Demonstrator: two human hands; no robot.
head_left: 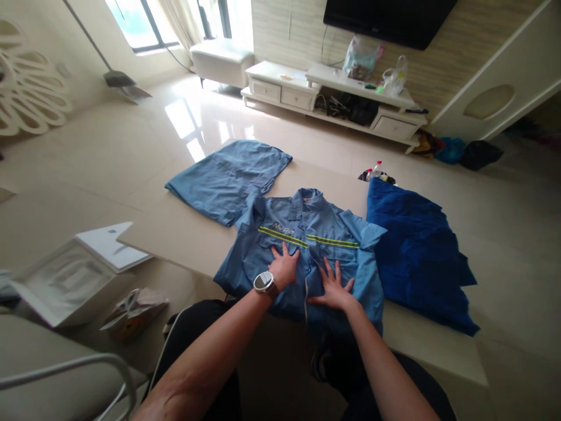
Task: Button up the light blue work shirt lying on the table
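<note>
Light blue work shirt (302, 245) spread flat, front up, on a cream tabletop (175, 245), collar toward the far side, yellow reflective stripes (283, 237) across the chest. Left hand (284, 266) palm down on the shirt front, fingers (280, 252) spread, clamped on nothing; right hand (333, 286) equally flat and open, the two well short of touching, on either side of the button placket (307, 286). Wristwatch (264, 283) on the left wrist. Just past the collar's left side, a second, similar blue garment (228, 181), touching the shirt's shoulder; to the right, a darker blue garment (416, 257) against the sleeve. Near the far table edge, a plastic bottle (376, 170). Beyond, on glossy floor tiles (131, 146), a white TV cabinet (280, 88) with plastic bags (362, 58) on top, under a wall-mounted television (390, 20).
</note>
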